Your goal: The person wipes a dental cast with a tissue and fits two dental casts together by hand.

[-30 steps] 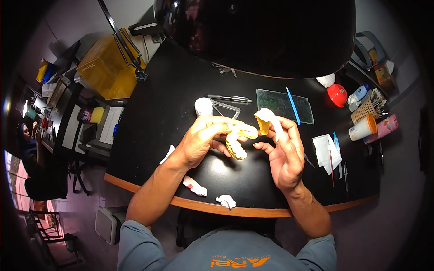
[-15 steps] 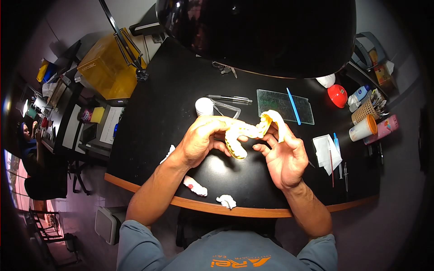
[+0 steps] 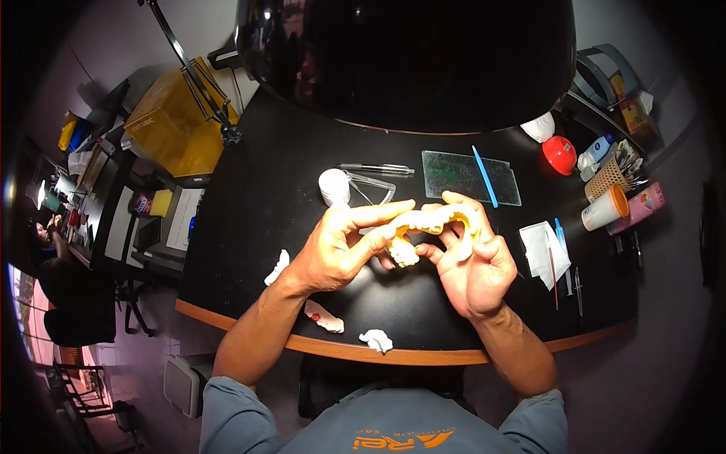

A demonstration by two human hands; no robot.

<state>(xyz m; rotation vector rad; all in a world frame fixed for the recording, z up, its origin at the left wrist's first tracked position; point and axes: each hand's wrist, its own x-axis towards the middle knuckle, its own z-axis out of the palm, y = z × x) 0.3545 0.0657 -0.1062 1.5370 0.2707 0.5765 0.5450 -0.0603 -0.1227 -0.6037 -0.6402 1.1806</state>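
A pale yellow, arch-shaped dental model [image 3: 423, 221] with tooth shapes along it is held up between both hands above the desk. Fingers and thumb of my left hand [image 3: 333, 246] pinch its left end. My right hand [image 3: 476, 272], palm turned up, curls its fingers around the right end. Glare and fingers hide part of the model, and I cannot tell whether it is one piece or two touching. Just beyond my left hand stand a white round jar [image 3: 334, 186] and a thin metal caliper-like tool [image 3: 370, 188].
A large black lamp hood [image 3: 408, 60] overhangs the far side. On the black desk [image 3: 408, 318] lie a glass slab [image 3: 454, 178], a blue stick [image 3: 485, 175], pens [image 3: 376, 169] and crumpled white pieces [image 3: 376, 340]. At right are a red bowl [image 3: 559, 155] and white paper [image 3: 544, 253].
The dental model has been turned, so its arch now curves upward between my hands. My left fingers have shifted along it. The camera view has moved slightly.
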